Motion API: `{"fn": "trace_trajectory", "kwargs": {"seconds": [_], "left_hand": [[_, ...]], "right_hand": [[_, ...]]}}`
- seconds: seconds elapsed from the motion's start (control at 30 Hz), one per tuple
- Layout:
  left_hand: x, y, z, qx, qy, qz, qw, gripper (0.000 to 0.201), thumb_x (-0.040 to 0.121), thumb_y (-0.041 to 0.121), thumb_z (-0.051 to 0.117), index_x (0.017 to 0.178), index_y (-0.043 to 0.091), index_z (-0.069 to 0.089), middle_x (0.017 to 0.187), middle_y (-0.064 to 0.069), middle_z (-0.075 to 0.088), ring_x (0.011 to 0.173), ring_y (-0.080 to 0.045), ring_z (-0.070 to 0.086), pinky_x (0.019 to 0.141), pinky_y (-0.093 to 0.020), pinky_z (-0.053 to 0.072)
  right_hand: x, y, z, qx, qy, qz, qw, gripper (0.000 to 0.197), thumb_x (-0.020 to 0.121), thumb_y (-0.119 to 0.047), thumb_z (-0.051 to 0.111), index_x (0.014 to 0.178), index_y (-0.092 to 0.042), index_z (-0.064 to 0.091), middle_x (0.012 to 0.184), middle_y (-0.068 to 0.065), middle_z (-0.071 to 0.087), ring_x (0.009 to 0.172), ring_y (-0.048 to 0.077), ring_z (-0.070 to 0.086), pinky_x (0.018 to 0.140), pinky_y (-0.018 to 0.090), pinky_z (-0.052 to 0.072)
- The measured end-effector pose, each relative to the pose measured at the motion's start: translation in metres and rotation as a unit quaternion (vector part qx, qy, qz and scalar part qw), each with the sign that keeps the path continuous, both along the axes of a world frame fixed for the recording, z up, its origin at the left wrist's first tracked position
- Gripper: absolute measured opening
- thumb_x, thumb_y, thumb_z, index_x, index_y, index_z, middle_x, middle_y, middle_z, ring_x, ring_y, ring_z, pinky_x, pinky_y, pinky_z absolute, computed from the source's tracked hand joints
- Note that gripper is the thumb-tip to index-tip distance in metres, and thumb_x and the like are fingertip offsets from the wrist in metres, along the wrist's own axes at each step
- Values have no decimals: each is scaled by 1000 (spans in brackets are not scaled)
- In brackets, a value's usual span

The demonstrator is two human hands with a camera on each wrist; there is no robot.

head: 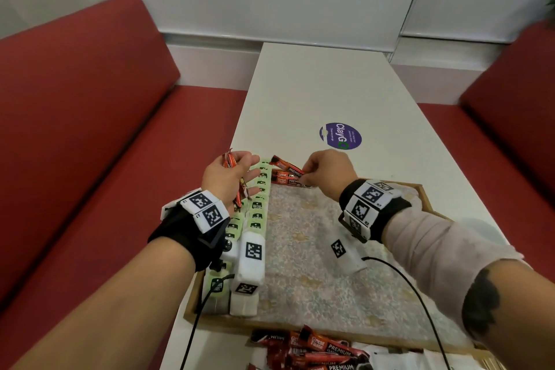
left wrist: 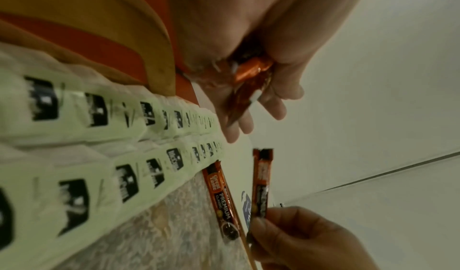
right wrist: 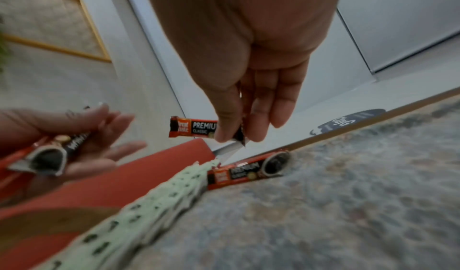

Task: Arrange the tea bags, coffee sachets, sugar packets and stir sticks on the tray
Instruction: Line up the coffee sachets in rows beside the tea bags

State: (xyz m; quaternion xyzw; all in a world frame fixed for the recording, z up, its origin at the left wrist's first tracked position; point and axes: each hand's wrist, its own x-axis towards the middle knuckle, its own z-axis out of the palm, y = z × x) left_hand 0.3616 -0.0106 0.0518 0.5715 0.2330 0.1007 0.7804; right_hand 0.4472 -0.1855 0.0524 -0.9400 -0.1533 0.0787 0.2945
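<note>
A wooden-rimmed tray [head: 228, 321] with a patterned liner lies on the white table. Two rows of green tea bags [head: 256, 207] [left wrist: 99, 112] [right wrist: 161, 191] run along its left side. One red-and-black coffee sachet [head: 289, 182] [left wrist: 219, 193] [right wrist: 246, 172] lies flat at the tray's far edge, beside the tea bags. My right hand [head: 304, 173] [right wrist: 229, 134] pinches another sachet [head: 286, 167] [left wrist: 261, 177] [right wrist: 194, 129] by one end, just above that spot. My left hand [head: 240, 171] [left wrist: 261, 101] hovers over the tea bags, holding a bunch of sachets [head: 237, 183] [right wrist: 49, 156].
A pile of loose coffee sachets [head: 315, 351] and white packets [head: 399, 359] lies in front of the tray's near rim. A round purple sticker [head: 341, 136] sits on the table [head: 330, 84] beyond the tray. Red bench seats [head: 90, 129] flank the table.
</note>
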Motion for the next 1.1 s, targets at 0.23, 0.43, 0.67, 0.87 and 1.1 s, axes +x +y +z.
{"fn": "trace_trajectory", "kwargs": {"seconds": [0.23,0.43,0.67,0.87,1.1], "left_hand": [[2,3,-5,4,2,0,1000,4,92,19,60,89,19,57,100,0,69,94,-18,67,66,-35,55],[3,4,-8,-2,3,-12,1000,4,92,19,61,89,19,58,98,2,69,91,-17,68,60,-32,54],[2,5,-8,0,5,-14,1000,5,91,18,61,89,18,57,97,2,70,89,-16,69,62,-33,56],[2,4,-9,-9,10,-22,1000,4,91,18,60,90,17,57,96,0,68,83,-15,68,60,-33,57],[4,2,-5,-66,31,-27,997,17,97,29,49,96,13,54,89,-3,67,79,-18,67,59,-33,58]], "right_hand": [[6,-2,-17,-143,-8,18,990,18,84,-10,64,99,-12,73,102,10,69,96,28,63,86,33,50],[8,4,-21,-176,-12,21,984,19,83,-15,67,101,-11,71,101,11,69,95,29,64,84,33,51],[10,10,-22,-180,-43,19,983,12,81,-13,65,91,-10,70,94,11,68,87,30,63,73,31,49],[10,11,-23,-176,-41,23,983,9,80,-11,61,87,-11,67,92,9,65,83,28,59,69,29,47],[7,12,-20,-137,-58,17,989,12,80,-25,64,83,-18,56,93,2,50,82,23,54,68,29,39]]}}
